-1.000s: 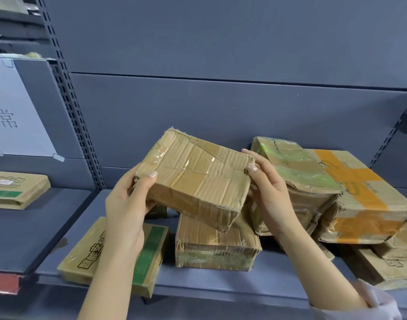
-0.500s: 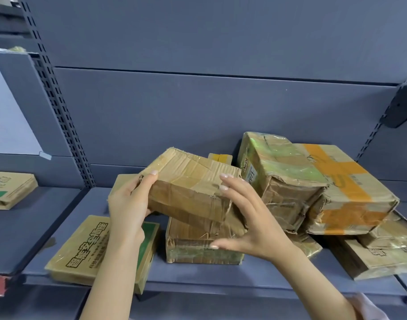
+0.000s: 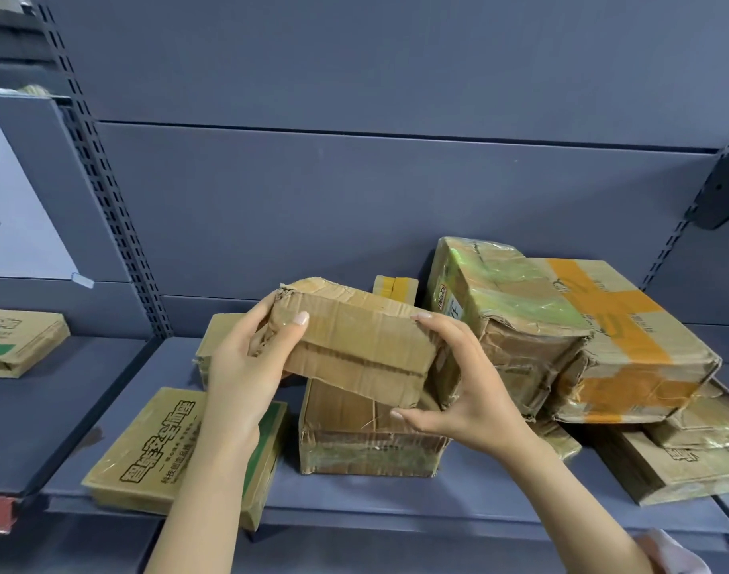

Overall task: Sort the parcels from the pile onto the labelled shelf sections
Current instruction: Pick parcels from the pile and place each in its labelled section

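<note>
A worn brown cardboard parcel (image 3: pixel 354 350) is held between both hands above the grey shelf (image 3: pixel 354 497), tilted with its front face toward me. My left hand (image 3: pixel 247 362) grips its left end, thumb on the front face. My right hand (image 3: pixel 466 391) grips its right end, fingers on the top corner and thumb under the lower edge. Right below it a taped brown box (image 3: pixel 367 441) stands on the shelf. To the right lies the pile: a green-taped parcel (image 3: pixel 507 321) and an orange-taped parcel (image 3: pixel 627 345) on top of flatter boxes (image 3: pixel 677 461).
A flat printed box with a green stripe (image 3: pixel 164 445) lies at the shelf's front left, another flat box (image 3: pixel 226 341) behind it. The left shelf section holds a flat box (image 3: pixel 19 341) under a white paper label (image 3: pixel 11 209). A small yellow-taped box (image 3: pixel 396 287) stands at the back.
Both hands have lowered the parcel and turned it so that its side faces me. My right hand shifted from the parcel's far right side to its front right end.
</note>
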The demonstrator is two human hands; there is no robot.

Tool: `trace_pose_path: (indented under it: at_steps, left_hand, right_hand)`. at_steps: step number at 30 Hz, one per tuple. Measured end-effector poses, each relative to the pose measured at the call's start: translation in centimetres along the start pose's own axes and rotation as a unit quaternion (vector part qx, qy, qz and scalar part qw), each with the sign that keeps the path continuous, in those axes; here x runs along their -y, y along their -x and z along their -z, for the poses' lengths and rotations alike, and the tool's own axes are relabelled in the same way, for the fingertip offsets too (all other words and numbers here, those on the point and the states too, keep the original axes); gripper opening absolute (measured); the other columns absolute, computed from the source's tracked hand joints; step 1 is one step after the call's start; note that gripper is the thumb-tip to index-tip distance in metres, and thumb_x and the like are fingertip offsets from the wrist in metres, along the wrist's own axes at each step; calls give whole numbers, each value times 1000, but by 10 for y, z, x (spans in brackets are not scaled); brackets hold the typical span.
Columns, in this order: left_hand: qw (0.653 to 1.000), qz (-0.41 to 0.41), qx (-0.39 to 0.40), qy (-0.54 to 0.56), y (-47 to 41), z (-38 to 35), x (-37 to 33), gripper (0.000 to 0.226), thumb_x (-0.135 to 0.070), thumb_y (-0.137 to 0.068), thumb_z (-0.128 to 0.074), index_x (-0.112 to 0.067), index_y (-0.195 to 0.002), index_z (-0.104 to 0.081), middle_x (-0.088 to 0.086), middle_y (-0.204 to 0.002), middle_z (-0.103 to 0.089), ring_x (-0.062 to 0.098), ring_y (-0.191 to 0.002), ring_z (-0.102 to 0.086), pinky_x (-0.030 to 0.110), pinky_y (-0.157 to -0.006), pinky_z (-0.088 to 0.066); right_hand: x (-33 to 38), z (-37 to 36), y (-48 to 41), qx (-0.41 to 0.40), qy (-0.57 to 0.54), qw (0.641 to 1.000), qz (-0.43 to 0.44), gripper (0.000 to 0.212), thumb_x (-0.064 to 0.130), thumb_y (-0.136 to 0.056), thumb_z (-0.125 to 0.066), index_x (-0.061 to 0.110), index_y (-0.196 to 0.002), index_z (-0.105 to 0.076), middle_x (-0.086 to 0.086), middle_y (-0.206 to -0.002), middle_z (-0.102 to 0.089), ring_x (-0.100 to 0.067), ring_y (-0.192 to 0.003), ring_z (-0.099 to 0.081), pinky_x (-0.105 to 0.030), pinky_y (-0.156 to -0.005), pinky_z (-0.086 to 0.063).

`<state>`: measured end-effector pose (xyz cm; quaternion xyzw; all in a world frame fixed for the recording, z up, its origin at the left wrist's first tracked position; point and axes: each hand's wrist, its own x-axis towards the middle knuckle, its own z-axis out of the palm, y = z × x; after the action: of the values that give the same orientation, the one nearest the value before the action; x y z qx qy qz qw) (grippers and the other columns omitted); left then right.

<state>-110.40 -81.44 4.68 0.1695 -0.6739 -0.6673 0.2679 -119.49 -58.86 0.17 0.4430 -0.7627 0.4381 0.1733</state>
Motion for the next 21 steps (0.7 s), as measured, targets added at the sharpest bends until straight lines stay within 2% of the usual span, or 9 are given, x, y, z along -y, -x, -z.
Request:
trace_pose_path:
  at_steps: [3, 7, 9, 11, 13, 15, 17, 21]
  left_hand:
    - [997, -41, 55, -22, 1, 11, 2, 75, -60, -61, -82, -43, -130, -57, -20, -123, -65, 3, -119, -58, 44, -102, -48]
    - [991, -70, 95, -64, -5, 28, 2, 86, -58, -58, -84, -44, -135, -48, -20, -132, -57, -5, -118, -55, 37, -104, -46]
    - [988, -73, 117, -63, -11, 37, 3, 96, -58, -48, -85, -46, -135, -46, -22, -133, -56, -4, -122, -52, 33, -105, -43]
    - [983, -87, 156, -49, -16, 44, 2, 106, -62, -39, -88, -46, -135, -45, -22, -137, -53, -1, -130, -46, 33, -108, -39]
    - [971, -105, 211, -28, -18, 48, 0, 111, -61, -39, -91, -42, -137, -44, -20, -142, -50, 3, -136, -41, 34, -111, -35]
    - [960, -124, 252, -20, -17, 48, -4, 109, -57, -42, -92, -37, -139, -45, -15, -144, -50, 6, -137, -42, 29, -110, -39]
    - [950, -136, 279, -14, -15, 46, -9, 104, -53, -47, -92, -32, -139, -48, -12, -142, -52, 9, -133, -47, 21, -101, -45]
    - [948, -138, 286, 14, -11, 43, -13, 84, -51, -48, -92, -33, -125, -64, -5, -129, -63, 14, -118, -60, 23, -90, -52]
  right_hand:
    - [5, 5, -5, -9, -21, 1000, -14, 89, 49, -68, -82, 40, -142, -34, 14, -147, -40, -7, -140, -39, -17, -112, -31]
    - [11, 17, -8, -14, -74, 996, -46, 87, 43, -66, -83, 34, -141, -39, 26, -144, -42, 0, -139, -38, -12, -109, -30]
    - [12, 25, -10, 1, -118, 991, -69, 89, 40, -66, -84, 36, -143, -40, 26, -143, -44, -4, -139, -40, -16, -110, -33]
    - [12, 31, -11, 21, -155, 984, -87, 89, 37, -65, -84, 37, -143, -41, 23, -140, -50, -9, -136, -46, -19, -109, -38]
    - [12, 35, -12, 35, -177, 978, -104, 89, 34, -64, -83, 32, -143, -41, 21, -136, -54, -8, -131, -51, -18, -104, -41]
    - [14, 37, -12, 48, -193, 973, -121, 90, 33, -63, -82, 26, -143, -40, 20, -134, -57, -6, -128, -53, -15, -101, -42]
    - [15, 37, -12, 64, -201, 968, -135, 92, 37, -63, -83, 23, -143, -40, 19, -133, -58, -6, -127, -54, -13, -99, -42]
    - [18, 35, -12, 86, -212, 958, -174, 101, 66, -61, -82, 24, -144, -41, 17, -135, -58, -6, -128, -54, -13, -98, -42]
